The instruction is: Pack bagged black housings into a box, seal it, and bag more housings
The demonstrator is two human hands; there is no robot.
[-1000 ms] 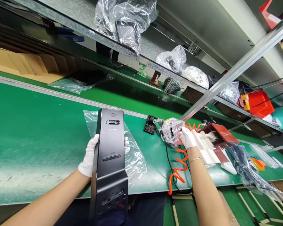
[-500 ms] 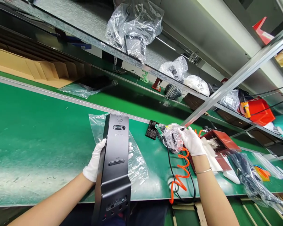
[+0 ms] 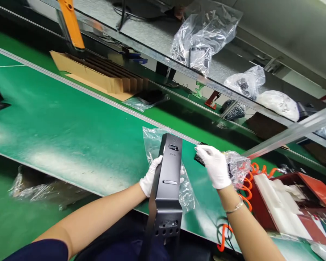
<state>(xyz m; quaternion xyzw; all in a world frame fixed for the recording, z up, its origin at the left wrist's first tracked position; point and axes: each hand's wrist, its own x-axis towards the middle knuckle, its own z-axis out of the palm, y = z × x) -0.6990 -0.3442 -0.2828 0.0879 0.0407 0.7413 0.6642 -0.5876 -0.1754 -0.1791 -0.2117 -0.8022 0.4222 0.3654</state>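
My left hand [image 3: 151,176], in a white glove, is closed around a long dark-grey housing [image 3: 170,168] with slots, a bent step and a row of holes at its lower end. The housing stands tilted over a clear plastic bag [image 3: 187,195] on the green bench. My right hand [image 3: 214,165], also gloved, is raised to the right of the housing with its fingertips pinched together. Whatever may be between them is too small to make out. Partly hidden behind that hand lies a small black tray [image 3: 199,159]. Just right of it sits a crumpled clear bag [image 3: 237,165].
An orange coiled hose [image 3: 247,188] runs by my right forearm. A red box [image 3: 315,190] with white foam stands at the right. Cardboard dividers [image 3: 116,85] lie beyond the bench rail. A metal shelf [image 3: 157,54] with bagged parts hangs above, held by a slanted post [image 3: 293,130].
My view has swung left, so the scene sits further right. My right hand has moved left from the crumpled bag towards the housing. My left hand still grips the housing.
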